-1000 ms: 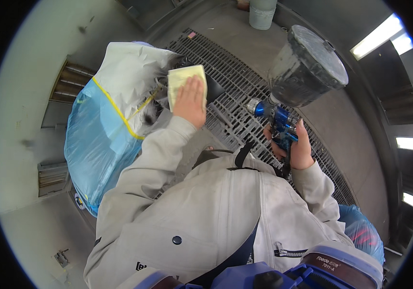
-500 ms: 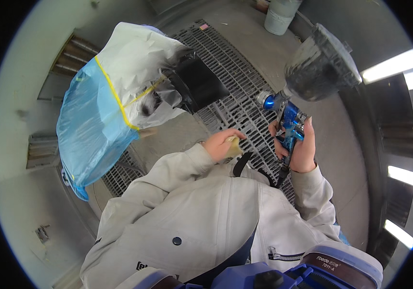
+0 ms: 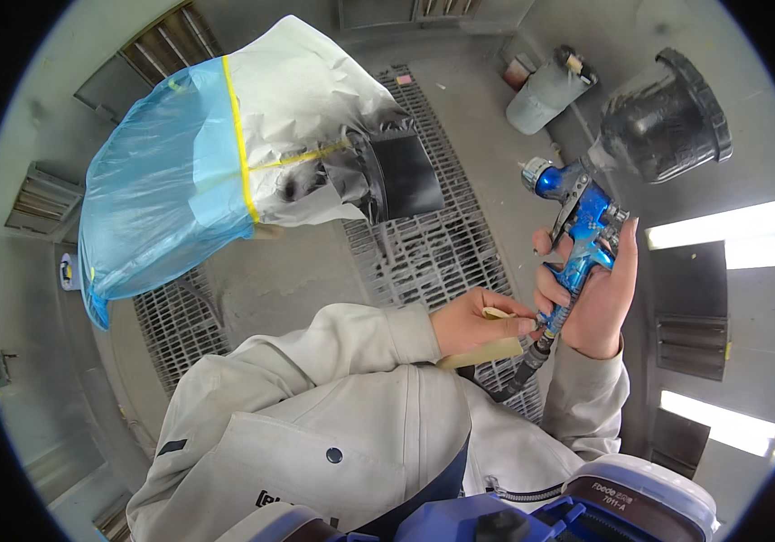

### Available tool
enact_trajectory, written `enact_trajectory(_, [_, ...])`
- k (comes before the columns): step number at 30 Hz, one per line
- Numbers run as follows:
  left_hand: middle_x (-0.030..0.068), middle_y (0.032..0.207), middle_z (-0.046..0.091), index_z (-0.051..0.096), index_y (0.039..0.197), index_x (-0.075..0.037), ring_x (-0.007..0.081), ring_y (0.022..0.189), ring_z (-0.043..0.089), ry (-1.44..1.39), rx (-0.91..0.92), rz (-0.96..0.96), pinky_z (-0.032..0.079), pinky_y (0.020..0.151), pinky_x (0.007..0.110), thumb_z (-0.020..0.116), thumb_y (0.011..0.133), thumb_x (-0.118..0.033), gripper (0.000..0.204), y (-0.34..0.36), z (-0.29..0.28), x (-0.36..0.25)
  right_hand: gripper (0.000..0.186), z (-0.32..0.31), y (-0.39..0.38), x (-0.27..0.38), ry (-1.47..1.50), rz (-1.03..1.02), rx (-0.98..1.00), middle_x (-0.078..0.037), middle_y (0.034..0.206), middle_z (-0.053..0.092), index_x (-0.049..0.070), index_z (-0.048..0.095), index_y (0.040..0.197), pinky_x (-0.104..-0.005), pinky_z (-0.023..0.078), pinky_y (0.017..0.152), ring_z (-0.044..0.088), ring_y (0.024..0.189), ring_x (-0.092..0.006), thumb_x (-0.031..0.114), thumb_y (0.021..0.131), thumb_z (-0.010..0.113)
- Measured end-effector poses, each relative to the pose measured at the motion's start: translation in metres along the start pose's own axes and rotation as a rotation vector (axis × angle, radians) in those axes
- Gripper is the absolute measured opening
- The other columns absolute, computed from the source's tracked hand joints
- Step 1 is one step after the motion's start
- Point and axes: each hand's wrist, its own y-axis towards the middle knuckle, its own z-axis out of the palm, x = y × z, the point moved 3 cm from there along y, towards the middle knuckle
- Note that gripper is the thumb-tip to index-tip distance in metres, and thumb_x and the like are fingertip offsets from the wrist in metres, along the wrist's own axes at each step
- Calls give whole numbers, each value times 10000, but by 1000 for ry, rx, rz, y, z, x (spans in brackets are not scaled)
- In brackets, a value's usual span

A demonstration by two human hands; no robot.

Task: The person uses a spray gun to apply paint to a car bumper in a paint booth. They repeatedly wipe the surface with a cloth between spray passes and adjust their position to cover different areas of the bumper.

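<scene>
My right hand (image 3: 606, 303) is wrapped round the handle of a blue spray gun (image 3: 586, 215), thumb up along its back. A dark, paint-smeared cup (image 3: 658, 122) sits on top of the gun. My left hand (image 3: 473, 322) is closed on a folded pale yellow cloth (image 3: 487, 351). Its thumb and fingertips reach the bottom of the gun's handle, by the hose (image 3: 525, 366). To the far left stands a part wrapped in white masking paper (image 3: 297, 99) and blue plastic film (image 3: 166, 181), edged with yellow tape. Its uncovered end is a glossy black panel (image 3: 408, 176).
Metal floor grating (image 3: 446, 248) runs under the black panel. A grey bucket (image 3: 550, 95) stands by the wall at the far right. Bright lamps (image 3: 731, 226) and vents line the walls. The hose hangs close to my jacket.
My left hand has moved right with the cloth, from in front of my jacket to the bottom of the gun's handle. In view, the wrapped part has shifted up and left.
</scene>
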Motion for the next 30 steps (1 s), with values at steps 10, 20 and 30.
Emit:
enact_trajectory(10, [92, 1140, 804, 754, 1201, 29, 138, 1048, 747, 46, 8, 45, 595, 917, 280, 801, 1014, -174, 280, -35, 2, -12, 732, 47, -26, -14, -102, -21, -67, -131, 998, 672, 82, 522, 919, -326, 363, 468, 414, 482, -155, 777, 1058, 338])
enact_trajectory(20, [90, 1167, 798, 730, 1287, 31, 124, 1066, 737, -9, 23, 54, 588, 914, 267, 804, 1015, -206, 368, -76, -13, 1, 731, 77, -44, -46, -194, -29, -110, -116, 989, 657, 84, 532, 894, -316, 350, 468, 413, 489, -147, 767, 1067, 338])
enact_trajectory(30, [70, 1049, 799, 771, 1227, -97, 205, 941, 755, 627, 215, 216, 598, 856, 346, 844, 933, -337, 387, -110, -31, 9, 720, 94, -38, -35, -177, -70, -105, -137, 986, 690, 81, 556, 908, -339, 375, 490, 441, 500, -159, 758, 1063, 370])
